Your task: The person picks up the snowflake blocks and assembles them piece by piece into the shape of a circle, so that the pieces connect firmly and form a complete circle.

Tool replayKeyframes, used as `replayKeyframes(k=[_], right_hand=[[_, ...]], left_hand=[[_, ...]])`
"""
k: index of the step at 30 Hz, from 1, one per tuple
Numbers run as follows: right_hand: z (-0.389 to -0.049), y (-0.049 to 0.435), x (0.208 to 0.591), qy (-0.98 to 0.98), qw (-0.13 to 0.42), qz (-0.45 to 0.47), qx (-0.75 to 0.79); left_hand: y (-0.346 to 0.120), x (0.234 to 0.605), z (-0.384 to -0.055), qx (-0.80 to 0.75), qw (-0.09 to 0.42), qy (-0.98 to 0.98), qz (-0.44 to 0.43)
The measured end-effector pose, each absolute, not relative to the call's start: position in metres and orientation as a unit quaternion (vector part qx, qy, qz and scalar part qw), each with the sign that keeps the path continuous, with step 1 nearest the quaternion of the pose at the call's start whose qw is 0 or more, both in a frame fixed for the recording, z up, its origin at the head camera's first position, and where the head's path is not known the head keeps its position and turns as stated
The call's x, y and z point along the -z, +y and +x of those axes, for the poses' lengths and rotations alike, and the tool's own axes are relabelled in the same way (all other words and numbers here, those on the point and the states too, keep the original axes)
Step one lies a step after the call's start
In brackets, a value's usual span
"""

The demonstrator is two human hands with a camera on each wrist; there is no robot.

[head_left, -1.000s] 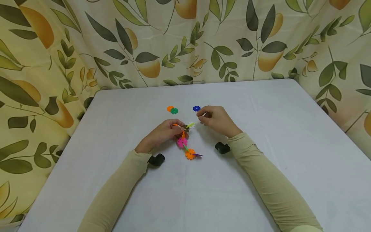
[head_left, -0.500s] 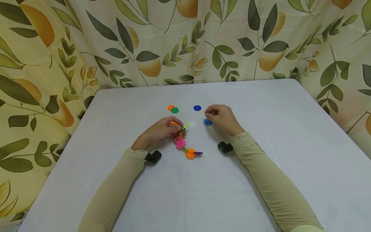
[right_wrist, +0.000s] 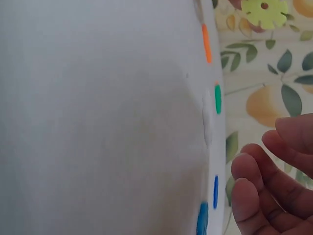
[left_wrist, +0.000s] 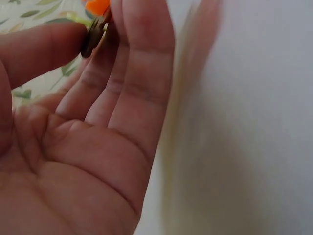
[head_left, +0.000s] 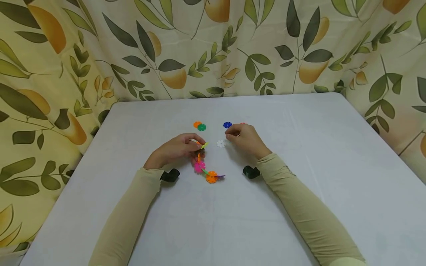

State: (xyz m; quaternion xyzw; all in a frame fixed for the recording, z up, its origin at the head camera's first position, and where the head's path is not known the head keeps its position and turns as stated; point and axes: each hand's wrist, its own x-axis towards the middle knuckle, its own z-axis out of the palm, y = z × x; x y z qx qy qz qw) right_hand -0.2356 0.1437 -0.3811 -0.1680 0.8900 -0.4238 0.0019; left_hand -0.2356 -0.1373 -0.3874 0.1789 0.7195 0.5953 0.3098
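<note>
My left hand [head_left: 174, 149] pinches a brown notched flower disc [left_wrist: 92, 39] between thumb and fingers. It belongs to a chain of linked plastic discs: a yellow-green one [right_wrist: 264, 12] at the top, a pink one [head_left: 199, 167] and an orange one [head_left: 211, 178] lower down, a purple one [head_left: 221, 177] at the end. My right hand [head_left: 246, 141] hovers right of a white disc [head_left: 221, 144] lying on the table. In the right wrist view its fingers [right_wrist: 245, 198] are loosely bent, with nothing between them. The left fingers hide part of the chain.
Beyond the hands lie an orange disc [head_left: 196, 124] overlapped by a green disc [head_left: 202, 127], a dark blue disc [head_left: 227, 125] and a partly hidden red disc [head_left: 243, 123]. A lighter blue disc [right_wrist: 202, 219] shows low in the right wrist view. A patterned curtain [head_left: 206, 48] stands behind the white table [head_left: 233, 221].
My left hand has drawn the chain leftward, away from the white disc, which stays on the table. My right hand moved right, then back left, covering the lighter blue disc again in the head view.
</note>
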Motion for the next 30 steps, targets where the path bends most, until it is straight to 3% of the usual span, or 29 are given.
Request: replayKeyframes(k=[6, 15, 18, 26, 30], right_hand=[[-0.239, 0.121, 0.384, 0.882, 0.038, -0.229, 0.409], [-0.245, 0.1, 0.392, 0.86, 0.079, -0.394, 0.314], [-0.244, 0.096, 0.392, 0.865, 0.082, -0.4, 0.291], [-0.245, 0.095, 0.396, 0.873, 0.024, -0.405, 0.272], [-0.244, 0.094, 0.396, 0.89, 0.045, -0.362, 0.274]], left_hand=[[-0.156, 0.387, -0.239, -0.6, 0.329, 0.706, 0.182], [-0.168, 0.385, -0.241, -0.618, 0.364, 0.673, 0.18], [-0.17, 0.384, -0.241, -0.622, 0.372, 0.666, 0.179], [-0.167, 0.387, -0.24, -0.623, 0.376, 0.667, 0.161], [-0.164, 0.389, -0.239, -0.615, 0.381, 0.67, 0.167]])
